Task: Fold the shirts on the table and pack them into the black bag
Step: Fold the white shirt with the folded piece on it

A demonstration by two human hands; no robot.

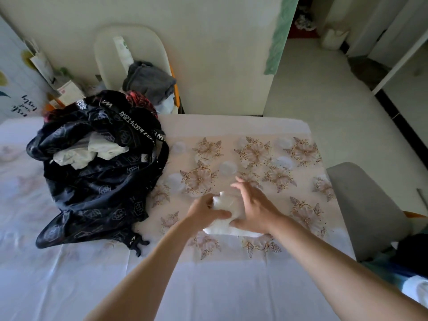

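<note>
A small folded white shirt [225, 218] lies on the flowered tablecloth [266, 158] near the table's middle. My left hand [206, 210] grips its left side, fingers curled round the fabric. My right hand [254, 206] rests on its right side with fingers spread and fairly straight, thumb against the lower edge. The black bag [97, 188] with white lettering on its straps sits open at the left of the table. Folded white clothing [92, 151] shows in its mouth.
A cream chair [125, 49] behind the table holds a grey garment [148, 82] and other items. A grey chair [366, 205] stands at the table's right edge. Boxes and papers [64, 89] crowd the far left corner. Open floor lies to the right.
</note>
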